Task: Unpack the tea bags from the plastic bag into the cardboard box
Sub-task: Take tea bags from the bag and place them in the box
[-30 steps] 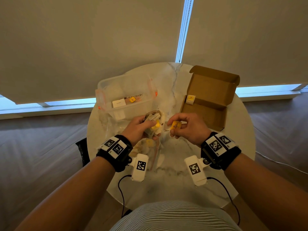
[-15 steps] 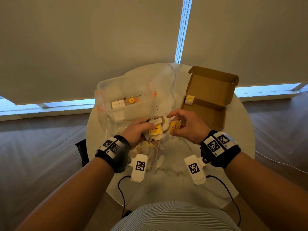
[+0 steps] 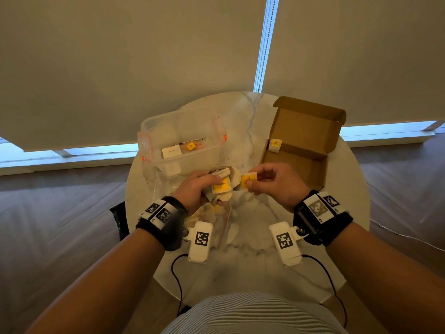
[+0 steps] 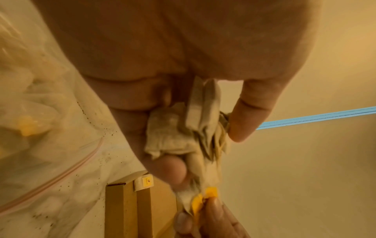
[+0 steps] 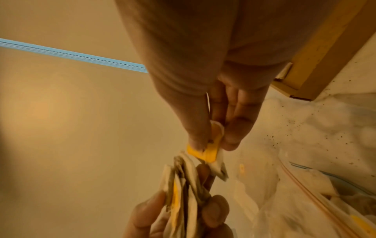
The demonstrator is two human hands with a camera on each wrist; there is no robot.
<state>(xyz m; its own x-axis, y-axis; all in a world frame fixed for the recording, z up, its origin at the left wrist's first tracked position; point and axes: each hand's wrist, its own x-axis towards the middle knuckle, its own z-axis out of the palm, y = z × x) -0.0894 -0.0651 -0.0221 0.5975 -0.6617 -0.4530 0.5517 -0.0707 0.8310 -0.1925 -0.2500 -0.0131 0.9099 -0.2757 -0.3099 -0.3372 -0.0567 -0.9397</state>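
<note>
- The plastic bag [image 3: 218, 225] lies flat and crumpled on the round marble table [image 3: 252, 266], nearest the person, under the left wrist.
- The left hand [image 3: 192, 189] is curled around a bunch of tea bags [image 3: 221, 186] — held above the bag.
- The right hand [image 3: 277, 183] pinches one yellow-tagged tea bag [image 3: 249, 180] between thumb and fingertips, just beside the bunch.
- Dark tea crumbs are scattered on the marble near the hands.
- Farther back, the open cardboard box [image 3: 305, 141] sits on the right with one tea bag [image 3: 275, 145] at its left edge — a clear plastic container [image 3: 180, 143] sits on the left.
</note>
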